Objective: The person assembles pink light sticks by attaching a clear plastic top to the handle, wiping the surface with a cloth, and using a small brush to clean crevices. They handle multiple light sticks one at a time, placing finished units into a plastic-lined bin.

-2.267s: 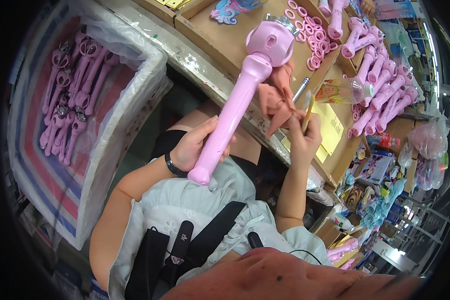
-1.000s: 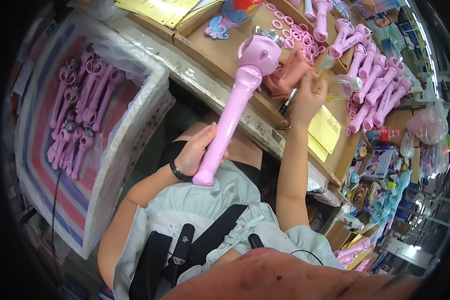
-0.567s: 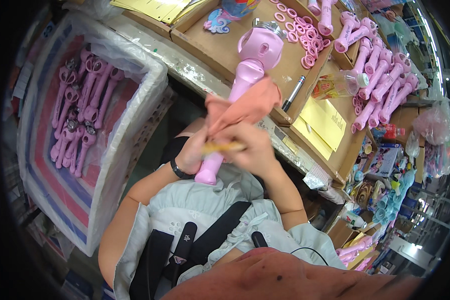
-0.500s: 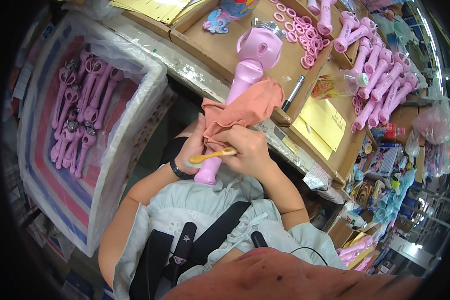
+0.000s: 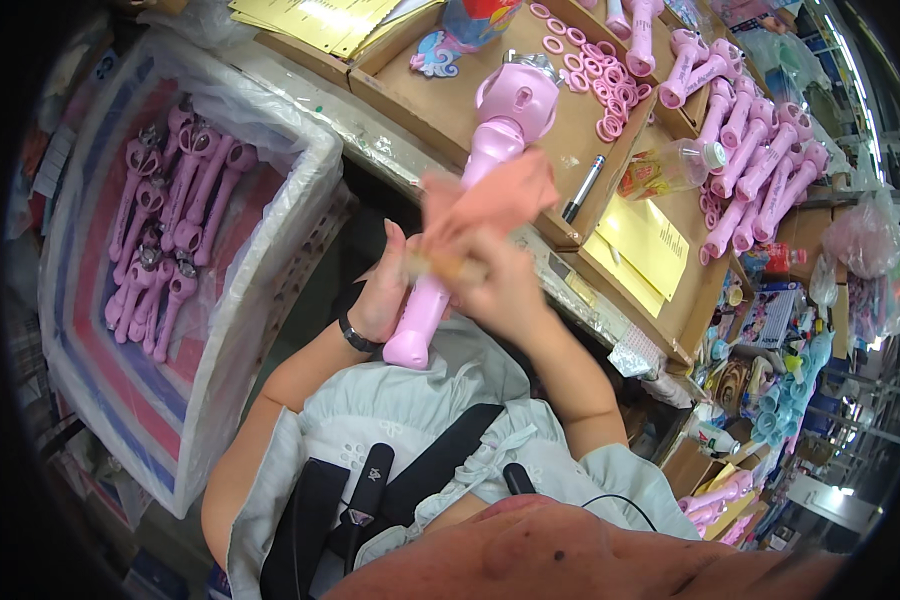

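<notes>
A pink plastic toy wand (image 5: 518,100) lies slanted across my lap, its bulbous, metal-topped head resting over the tray's edge. My left hand (image 5: 380,292) is closed around the lower handle, thumb extended; its other fingers are partly hidden behind the wand. Against the handle, my right hand (image 5: 505,282) grips a salmon-coloured cloth (image 5: 495,198), blurred by motion. A small yellow-handled brush (image 5: 452,267) is also in the right hand, smeared, with its pale end towards my left hand.
A plastic-lined crate (image 5: 195,400) with several pink wands stands on the left. Ahead, a cardboard tray (image 5: 560,150) holds pink rings (image 5: 605,80) and a marker (image 5: 583,188). Yellow paper (image 5: 645,250), a clear bottle (image 5: 670,168) and more wands (image 5: 770,160) lie to the right.
My right hand has shifted slightly up the handle with the cloth and brush, all now blurred. More of the lower handle shows. The left thumb has lifted away from the cloth.
</notes>
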Motion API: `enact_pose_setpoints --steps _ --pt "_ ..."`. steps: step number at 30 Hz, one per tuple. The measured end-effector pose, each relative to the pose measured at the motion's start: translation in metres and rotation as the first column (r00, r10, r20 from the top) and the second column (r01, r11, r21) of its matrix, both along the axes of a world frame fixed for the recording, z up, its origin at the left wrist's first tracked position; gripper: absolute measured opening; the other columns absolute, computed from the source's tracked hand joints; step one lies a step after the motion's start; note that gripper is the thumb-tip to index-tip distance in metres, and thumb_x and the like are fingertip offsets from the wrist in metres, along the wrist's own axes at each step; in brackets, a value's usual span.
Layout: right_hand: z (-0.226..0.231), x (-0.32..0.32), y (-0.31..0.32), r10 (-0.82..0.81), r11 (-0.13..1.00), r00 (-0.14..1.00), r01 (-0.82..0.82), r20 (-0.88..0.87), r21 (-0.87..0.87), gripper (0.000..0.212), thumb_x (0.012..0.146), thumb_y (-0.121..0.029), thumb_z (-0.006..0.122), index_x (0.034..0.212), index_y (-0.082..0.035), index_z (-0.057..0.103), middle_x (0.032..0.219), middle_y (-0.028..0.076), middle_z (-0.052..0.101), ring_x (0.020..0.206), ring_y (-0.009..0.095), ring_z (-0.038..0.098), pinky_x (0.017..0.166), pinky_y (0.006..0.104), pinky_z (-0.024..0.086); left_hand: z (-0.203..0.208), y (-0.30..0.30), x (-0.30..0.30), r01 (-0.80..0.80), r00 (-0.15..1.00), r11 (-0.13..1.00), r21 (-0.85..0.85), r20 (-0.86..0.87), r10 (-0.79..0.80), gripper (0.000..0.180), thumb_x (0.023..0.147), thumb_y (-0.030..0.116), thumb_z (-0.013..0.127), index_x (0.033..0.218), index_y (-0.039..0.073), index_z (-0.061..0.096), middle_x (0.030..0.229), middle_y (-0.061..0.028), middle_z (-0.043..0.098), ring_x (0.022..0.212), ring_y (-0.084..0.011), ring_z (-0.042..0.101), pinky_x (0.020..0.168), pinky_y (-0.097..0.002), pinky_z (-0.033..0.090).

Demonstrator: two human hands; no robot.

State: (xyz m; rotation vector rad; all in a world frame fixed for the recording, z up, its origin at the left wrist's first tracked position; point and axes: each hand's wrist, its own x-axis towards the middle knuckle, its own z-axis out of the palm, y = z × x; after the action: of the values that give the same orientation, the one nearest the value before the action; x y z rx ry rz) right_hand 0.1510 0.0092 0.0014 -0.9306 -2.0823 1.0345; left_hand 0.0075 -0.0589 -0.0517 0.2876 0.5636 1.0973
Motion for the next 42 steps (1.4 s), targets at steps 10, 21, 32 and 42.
enact_pose_setpoints --steps 10,21,32,42 --pt "-0.019 0.005 0.098 -0.422 0.851 0.902 0.428 -0.086 0.304 0.017 0.081 -0.019 0.069 0.087 -0.004 0.064 0.076 0.011 0.065 0.061 0.022 0.062 0.056 0.0322 0.048 0.008 -0.008 0.001 0.084 0.857 0.993 0.080 -0.514 -0.031 0.064 0.076 0.004 0.070 0.127 0.004 0.031 0.107 -0.0096 0.049 0.078 -0.0124 0.057 0.062 -0.0277 0.053" --pt "-0.021 0.196 0.044 -0.826 0.564 0.552 0.808 -0.115 -0.172 0.036 0.099 -0.030 0.037 0.113 0.000 0.052 0.095 0.006 0.053 0.085 0.013 0.048 0.077 0.0270 0.041 -0.010 0.006 0.001 0.011 0.983 0.992 0.127 0.182 -0.034 0.053 0.086 0.017 0.059 0.127 -0.002 0.032 0.116 -0.0187 0.052 0.083 -0.0236 0.062 0.068 -0.0337 0.058" --pt "-0.050 0.338 0.035 -0.829 0.351 0.079 0.845 0.554 0.404 0.029 0.084 -0.025 0.057 0.094 0.001 0.062 0.088 0.020 0.066 0.082 0.033 0.064 0.075 0.0386 0.050 -0.007 0.002 0.003 0.079 0.989 0.985 0.153 0.110 -0.096 0.048 0.083 0.012 0.061 0.124 0.005 0.036 0.101 -0.0131 0.050 0.078 -0.0187 0.058 0.060 -0.0309 0.055" --pt "-0.057 0.334 0.037 -0.714 0.346 -0.080 0.823 0.696 0.450 0.039 0.090 -0.033 0.045 0.111 -0.001 0.055 0.102 0.026 0.062 0.096 0.043 0.058 0.082 0.0498 0.046 -0.021 -0.005 -0.003 0.190 0.899 0.982 0.009 0.401 -0.177 0.070 0.084 0.027 0.058 0.141 0.006 0.024 0.090 -0.0167 0.055 0.065 -0.0243 0.060 0.059 -0.0385 0.055"
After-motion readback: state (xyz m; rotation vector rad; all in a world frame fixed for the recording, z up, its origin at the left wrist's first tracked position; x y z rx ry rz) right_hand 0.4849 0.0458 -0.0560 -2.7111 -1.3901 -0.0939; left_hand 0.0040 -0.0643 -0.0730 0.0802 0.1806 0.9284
